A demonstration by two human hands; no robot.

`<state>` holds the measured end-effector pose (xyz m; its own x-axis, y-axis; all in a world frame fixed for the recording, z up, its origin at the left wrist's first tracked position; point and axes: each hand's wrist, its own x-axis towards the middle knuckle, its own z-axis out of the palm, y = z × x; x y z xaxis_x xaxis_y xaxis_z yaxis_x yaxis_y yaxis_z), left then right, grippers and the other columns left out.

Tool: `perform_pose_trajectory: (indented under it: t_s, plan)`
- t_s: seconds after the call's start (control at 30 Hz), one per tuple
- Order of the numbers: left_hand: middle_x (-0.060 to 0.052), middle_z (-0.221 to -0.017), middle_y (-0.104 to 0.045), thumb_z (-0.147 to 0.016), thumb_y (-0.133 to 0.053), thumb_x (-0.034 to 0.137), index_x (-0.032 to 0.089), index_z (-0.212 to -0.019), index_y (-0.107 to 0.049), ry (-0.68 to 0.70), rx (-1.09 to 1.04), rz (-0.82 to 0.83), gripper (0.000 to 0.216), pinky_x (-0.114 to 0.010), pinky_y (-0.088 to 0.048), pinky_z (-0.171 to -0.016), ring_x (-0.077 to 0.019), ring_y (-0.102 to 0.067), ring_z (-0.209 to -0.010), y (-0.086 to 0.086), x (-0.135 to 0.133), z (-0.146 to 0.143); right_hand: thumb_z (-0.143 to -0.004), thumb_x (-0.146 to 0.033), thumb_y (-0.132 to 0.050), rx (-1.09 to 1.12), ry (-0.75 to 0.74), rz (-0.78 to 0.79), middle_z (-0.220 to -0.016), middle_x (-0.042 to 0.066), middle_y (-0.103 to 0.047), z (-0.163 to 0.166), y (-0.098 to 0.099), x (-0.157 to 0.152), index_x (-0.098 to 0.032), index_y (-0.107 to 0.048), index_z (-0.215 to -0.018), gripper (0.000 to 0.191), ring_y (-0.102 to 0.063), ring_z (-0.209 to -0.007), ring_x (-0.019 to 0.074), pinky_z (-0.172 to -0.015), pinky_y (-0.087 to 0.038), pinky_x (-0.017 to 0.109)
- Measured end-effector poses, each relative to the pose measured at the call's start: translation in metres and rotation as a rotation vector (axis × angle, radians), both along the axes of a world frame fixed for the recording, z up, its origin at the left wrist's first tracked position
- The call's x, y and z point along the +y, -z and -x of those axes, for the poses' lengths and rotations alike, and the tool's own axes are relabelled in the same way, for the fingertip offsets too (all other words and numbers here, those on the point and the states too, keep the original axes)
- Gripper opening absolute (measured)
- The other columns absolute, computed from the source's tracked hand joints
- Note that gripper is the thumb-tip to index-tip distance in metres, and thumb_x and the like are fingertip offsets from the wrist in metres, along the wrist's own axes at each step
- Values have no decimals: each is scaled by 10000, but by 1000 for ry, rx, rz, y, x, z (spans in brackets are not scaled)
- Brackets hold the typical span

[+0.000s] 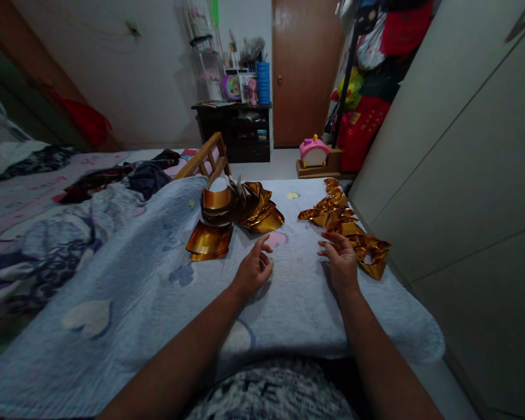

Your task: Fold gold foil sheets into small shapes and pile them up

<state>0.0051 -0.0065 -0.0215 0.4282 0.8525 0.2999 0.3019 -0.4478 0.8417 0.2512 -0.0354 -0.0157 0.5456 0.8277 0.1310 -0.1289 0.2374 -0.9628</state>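
Sheets of gold foil (210,239) lie flat on the blanket (297,303), to the left of the pink heart (276,240) printed on it, and we take that heart as our landmark. Just beyond those sheets, left of the heart and farther from us, stands a curved stack of foil (216,201), bent up at its edges; next to it, nearer the heart, a fan of foil (262,214) spreads its overlapping layers. Our left hand (252,272) hangs on our side of the heart and a little to its left, its index finger and thumb apart, the other fingers loosely curled, with nothing seen between them. Our right hand (343,261) is to the right of the heart, fingers partly bent and tips parted, and it too seems to hold nothing. Farther right of the heart, a row of folded foil pieces (330,214) runs from the far edge of the blanket toward us, ending in a piece with a gap (380,251) through its middle. The right hand is just beside that row; whether it touches it, we cannot tell. We judge this a pause between pieces, with plain foil waiting on one side and shaped foil laid on the other. Taking another sheet would call for the left hand to reach past the heart and pinch a single thin layer lightly, the right hand keeping clear of the row.
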Motion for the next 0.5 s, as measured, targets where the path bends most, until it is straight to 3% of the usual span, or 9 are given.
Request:
perform_pose_trajectory:
  t_s: [0.23, 0.5]
  plan:
    - [-30, -1107, -577, -834, -573, 137, 254, -1492, -313, 7, 47, 12, 717, -190, -451, -598, -49, -541, -634, 3, 2, -1, -785, -349, -661, -331, 31, 114, -1099, 102, -711, -1, 15, 5, -197, -671, -1075, 327, -667, -993, 247, -924, -511, 430]
    - [-39, -1064, -594, -835, -564, 158, 201, -1421, -430, -3, 91, 28, 603, -204, -460, -597, -64, -542, -635, 3, 4, -1, -745, -338, -699, -260, 81, 141, -1148, 120, -697, -8, 32, 12, -184, -646, -1194, 478, -663, -1014, 253, -981, -500, 448]
